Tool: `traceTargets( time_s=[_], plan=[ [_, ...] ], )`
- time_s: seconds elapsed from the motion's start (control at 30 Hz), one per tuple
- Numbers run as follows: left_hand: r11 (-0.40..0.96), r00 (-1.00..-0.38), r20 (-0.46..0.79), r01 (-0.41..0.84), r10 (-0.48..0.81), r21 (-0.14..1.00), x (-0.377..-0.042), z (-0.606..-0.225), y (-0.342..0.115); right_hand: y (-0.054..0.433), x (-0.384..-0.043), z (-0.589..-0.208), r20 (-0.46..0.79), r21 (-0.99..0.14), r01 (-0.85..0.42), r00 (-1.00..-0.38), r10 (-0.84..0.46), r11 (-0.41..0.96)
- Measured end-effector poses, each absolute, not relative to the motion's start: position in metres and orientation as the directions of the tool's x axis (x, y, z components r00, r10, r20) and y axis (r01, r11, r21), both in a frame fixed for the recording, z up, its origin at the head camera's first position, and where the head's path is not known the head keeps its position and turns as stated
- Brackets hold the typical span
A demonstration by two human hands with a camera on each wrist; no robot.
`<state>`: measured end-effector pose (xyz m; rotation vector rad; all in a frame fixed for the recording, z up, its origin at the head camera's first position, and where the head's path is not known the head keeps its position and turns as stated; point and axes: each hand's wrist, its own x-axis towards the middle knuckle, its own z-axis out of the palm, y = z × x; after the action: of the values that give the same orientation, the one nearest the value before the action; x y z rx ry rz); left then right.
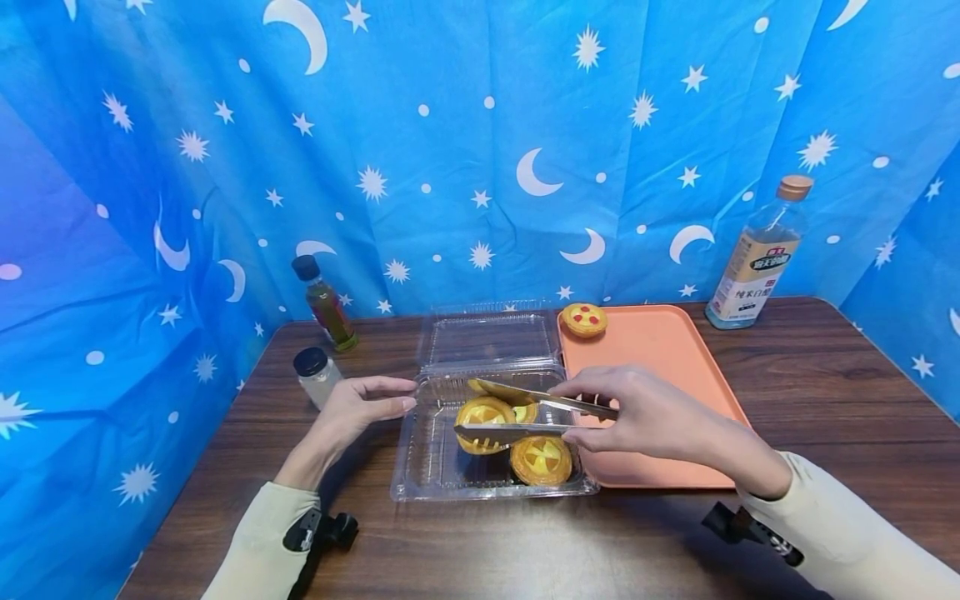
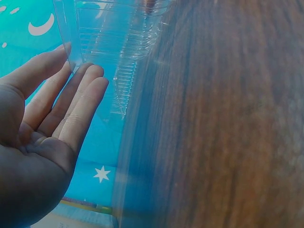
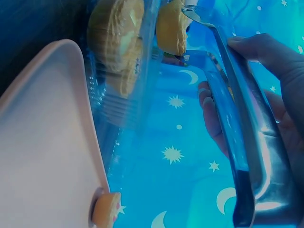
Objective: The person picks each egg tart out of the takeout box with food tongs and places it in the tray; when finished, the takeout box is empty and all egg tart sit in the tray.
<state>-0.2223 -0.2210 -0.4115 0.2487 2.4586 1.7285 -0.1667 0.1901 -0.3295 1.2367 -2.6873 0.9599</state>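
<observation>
My right hand [image 1: 637, 412] grips metal tongs [image 1: 517, 429], whose two arms lie on either side of an egg tart [image 1: 480, 410]. In the right wrist view the tong tips flank that tart [image 3: 171, 28], which is above the clear plastic container [image 1: 427, 479]. Inside the container sits a second tart [image 1: 543, 462], and another tart [image 1: 527, 412] shows partly behind the tongs. My left hand [image 1: 360, 408] is at the container's left rim with its fingers extended; in the left wrist view the fingertips [image 2: 97, 71] are by the clear plastic edge.
The container's open lid [image 1: 491, 337] lies behind it. On the right is an orange tray [image 1: 652, 342] with a red-dotted tart [image 1: 584, 320] at its corner. A vinegar bottle [image 1: 757, 258] stands at back right; a dark-capped bottle [image 1: 326, 308] and a jar [image 1: 318, 375] stand left.
</observation>
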Motion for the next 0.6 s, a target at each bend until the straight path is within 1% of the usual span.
traceTargets(
  time_s=[0.3, 0.5, 0.6],
  plan=[
    [0.325, -0.977, -0.002, 0.069, 0.214, 0.943, -0.223, -0.411, -0.221, 0.205, -0.168, -0.326, 0.314, -0.508, -0.674, -0.725, -0.614, 0.536],
    [0.336, -0.976, 0.002, 0.077, 0.217, 0.939, -0.222, -0.411, -0.222, 0.217, -0.17, -0.325, 0.353, -0.525, -0.66, -0.743, -0.569, 0.537],
    [0.34, -0.977, 0.002, 0.076, 0.213, 0.937, -0.221, -0.411, -0.222, 0.222, -0.17, -0.325, 0.351, -0.537, -0.641, -0.761, -0.545, 0.549]
  ],
)
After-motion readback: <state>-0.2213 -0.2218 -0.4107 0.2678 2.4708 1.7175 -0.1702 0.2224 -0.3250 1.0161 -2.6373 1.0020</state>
